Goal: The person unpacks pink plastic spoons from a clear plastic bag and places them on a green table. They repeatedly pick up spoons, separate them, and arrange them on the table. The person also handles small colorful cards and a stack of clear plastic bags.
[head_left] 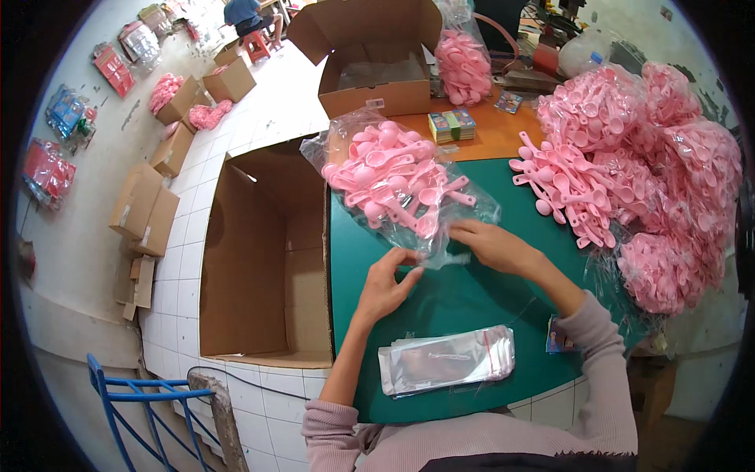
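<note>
While L hand and R hand both meet the near edge of a clear bag, neither grip can be read for sure: L thumb & index sit close tog. by the crumpled plastic, R fingertips are bent in at it, so can't tell if either is clamped on film or just touching. Bag lies on the worktop, straight ahead of L hand, ahead & to the left of R hand. Key relation, I'd say: its long axis runs diag., far L to near R, w/ the near-R end btwn the hands; R fingertips look slightly nearer the pink spoons inside.

Next out: stack of flat clear sleeves nr the body, below the hands; printed card by R sleeve. Loose spoons off to R, up against a big heap of bagged spoons. Tall open carton stands along the worktop's L side. Far side: banded card stack, 2nd open carton. Way back, a person on a red stool.
</note>
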A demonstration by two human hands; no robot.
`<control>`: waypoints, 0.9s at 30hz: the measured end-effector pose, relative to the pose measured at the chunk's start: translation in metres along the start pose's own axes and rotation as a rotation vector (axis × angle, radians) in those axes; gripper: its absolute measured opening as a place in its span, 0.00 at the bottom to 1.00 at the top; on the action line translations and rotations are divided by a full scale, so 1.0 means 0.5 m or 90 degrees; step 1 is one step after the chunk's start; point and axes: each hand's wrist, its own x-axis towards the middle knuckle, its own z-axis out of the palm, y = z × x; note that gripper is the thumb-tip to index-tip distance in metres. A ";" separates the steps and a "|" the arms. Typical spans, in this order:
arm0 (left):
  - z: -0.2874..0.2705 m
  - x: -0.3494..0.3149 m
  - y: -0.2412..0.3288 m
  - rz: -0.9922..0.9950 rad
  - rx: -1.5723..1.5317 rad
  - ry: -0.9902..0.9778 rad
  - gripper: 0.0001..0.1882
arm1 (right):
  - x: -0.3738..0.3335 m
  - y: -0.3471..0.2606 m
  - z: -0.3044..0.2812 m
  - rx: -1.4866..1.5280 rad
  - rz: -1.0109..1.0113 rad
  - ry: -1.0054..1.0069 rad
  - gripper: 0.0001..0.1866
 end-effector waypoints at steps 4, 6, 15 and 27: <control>-0.040 0.074 0.026 0.026 0.013 0.123 0.21 | 0.090 0.067 0.006 -0.063 0.120 0.022 0.15; -0.054 0.120 -0.006 -0.069 -0.012 0.353 0.25 | 0.130 0.072 -0.021 -0.101 0.184 -0.014 0.14; -0.145 0.369 -0.247 -0.257 -0.173 0.575 0.32 | 0.208 0.116 0.046 -0.100 0.069 -0.098 0.47; -0.101 0.374 0.070 0.103 -0.489 0.412 0.14 | 0.116 0.104 0.041 -0.119 0.056 0.003 0.47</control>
